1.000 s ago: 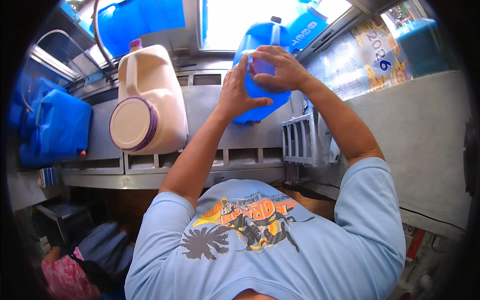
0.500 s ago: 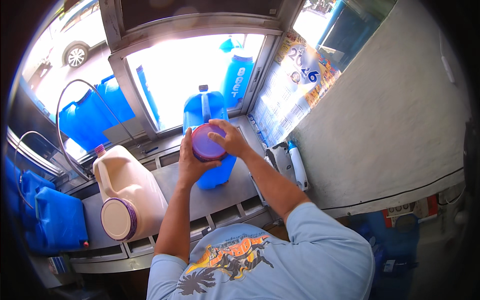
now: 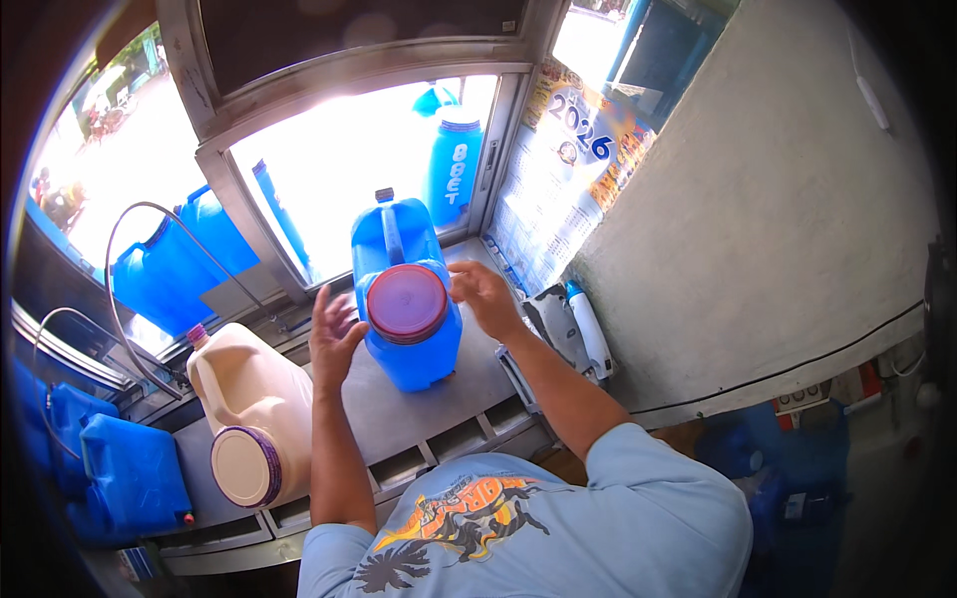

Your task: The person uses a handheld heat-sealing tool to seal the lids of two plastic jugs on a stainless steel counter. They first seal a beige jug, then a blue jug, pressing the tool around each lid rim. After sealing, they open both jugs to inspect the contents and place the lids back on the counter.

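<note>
In front of me a blue water jug stands on the metal counter, its handle and dark spout cap facing the window. A wide round reddish-purple lid sits on its mouth. My left hand is just left of the lid, fingers spread and slightly blurred, holding nothing. To the right of the lid, close to its rim, my right hand has its fingers loosely bent and apart, with nothing in them. Left of my left forearm is a cream-coloured jug with a pale, purple-edged lid.
Blue containers crowd the left end of the slotted metal counter. Thin curved hoses rise near the window frame. More blue containers stand outside the opening. A white-and-blue bottle leans by the right wall.
Both hands have come off the lid and moved apart to its two sides. The lid stays on the blue jug. My view has shifted slightly.
</note>
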`<state>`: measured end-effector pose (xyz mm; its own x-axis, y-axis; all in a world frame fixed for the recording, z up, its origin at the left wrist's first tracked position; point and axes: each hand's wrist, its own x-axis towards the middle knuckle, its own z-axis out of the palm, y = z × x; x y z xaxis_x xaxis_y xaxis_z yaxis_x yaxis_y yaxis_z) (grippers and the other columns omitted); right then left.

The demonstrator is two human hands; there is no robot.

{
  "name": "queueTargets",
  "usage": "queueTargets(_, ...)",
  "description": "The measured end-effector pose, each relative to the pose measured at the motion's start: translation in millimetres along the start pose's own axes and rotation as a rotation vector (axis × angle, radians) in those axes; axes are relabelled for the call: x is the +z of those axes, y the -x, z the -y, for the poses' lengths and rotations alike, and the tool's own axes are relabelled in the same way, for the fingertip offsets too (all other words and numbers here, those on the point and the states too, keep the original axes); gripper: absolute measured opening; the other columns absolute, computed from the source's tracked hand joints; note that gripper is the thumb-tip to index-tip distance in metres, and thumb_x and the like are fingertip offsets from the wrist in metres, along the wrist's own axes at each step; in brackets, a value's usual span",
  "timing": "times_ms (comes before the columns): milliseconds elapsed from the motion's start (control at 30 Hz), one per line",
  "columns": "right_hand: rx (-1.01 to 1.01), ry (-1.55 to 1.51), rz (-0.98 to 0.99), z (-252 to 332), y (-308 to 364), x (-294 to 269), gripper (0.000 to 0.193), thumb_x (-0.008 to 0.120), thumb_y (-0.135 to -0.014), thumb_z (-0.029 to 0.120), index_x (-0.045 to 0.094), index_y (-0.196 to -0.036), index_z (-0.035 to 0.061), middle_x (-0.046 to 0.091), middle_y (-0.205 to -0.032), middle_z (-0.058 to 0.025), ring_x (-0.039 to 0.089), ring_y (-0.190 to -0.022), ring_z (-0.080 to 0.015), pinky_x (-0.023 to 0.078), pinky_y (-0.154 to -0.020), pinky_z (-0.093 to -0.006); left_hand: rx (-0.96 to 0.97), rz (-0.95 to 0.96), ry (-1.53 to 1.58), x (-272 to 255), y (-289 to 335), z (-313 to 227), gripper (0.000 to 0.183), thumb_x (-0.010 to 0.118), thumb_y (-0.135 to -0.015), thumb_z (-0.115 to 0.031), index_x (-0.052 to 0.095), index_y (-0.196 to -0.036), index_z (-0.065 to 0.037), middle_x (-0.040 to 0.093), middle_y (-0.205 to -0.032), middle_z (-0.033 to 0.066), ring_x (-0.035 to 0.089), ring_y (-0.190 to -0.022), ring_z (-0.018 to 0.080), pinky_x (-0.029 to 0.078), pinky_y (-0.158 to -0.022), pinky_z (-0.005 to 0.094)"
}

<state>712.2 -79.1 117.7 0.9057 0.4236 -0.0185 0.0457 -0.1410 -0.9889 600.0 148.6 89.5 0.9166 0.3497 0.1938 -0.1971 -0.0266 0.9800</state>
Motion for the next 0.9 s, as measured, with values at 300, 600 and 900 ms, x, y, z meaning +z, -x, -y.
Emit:
queueTargets(300,-0.035,0.018,0.042,9,9,-10,0.058,0.049,-0.105,0.05,0.054,-0.141,0.004,0.064,-0.126,-0.0137,0.066,-0.108,-0.0225,0.05,-0.097,-0.0349,-0.088,-0.191,0.108,-2,-4,0,0.131,0.099,-0.054,-0.043,0.028,-0.158,-0.008,0.041,-0.154,0.0222,0.039,-0.144,0.0369,0.034,-0.117,0.0489)
queueTargets(600,-0.36,0.308,-0.072,7,32,21,0.056,0.064,-0.098,0.043,0.056,-0.138,0.0043,0.062,-0.128,-0.0166,0.059,-0.122,-0.0272,0.044,-0.106,-0.0388,0.018,-0.02,0.068,-10,-3,26,0.118,0.095,-0.067,-0.028,0.024,-0.16,-0.012,0.055,-0.144,0.0204,0.053,-0.133,0.0348,0.044,-0.111,0.0474)
queueTargets(900,-0.423,0.421,-0.012,10,-8,37,0.063,0.068,-0.092,0.052,0.061,-0.131,0.0036,0.055,-0.138,-0.0208,0.053,-0.13,-0.0357,0.04,-0.111,-0.0451,0.363,0.053,-0.381,16,2,26,0.136,0.099,-0.053,-0.041,0.023,-0.16,-0.007,0.049,-0.15,0.0204,0.047,-0.139,0.034,0.039,-0.116,0.0446)
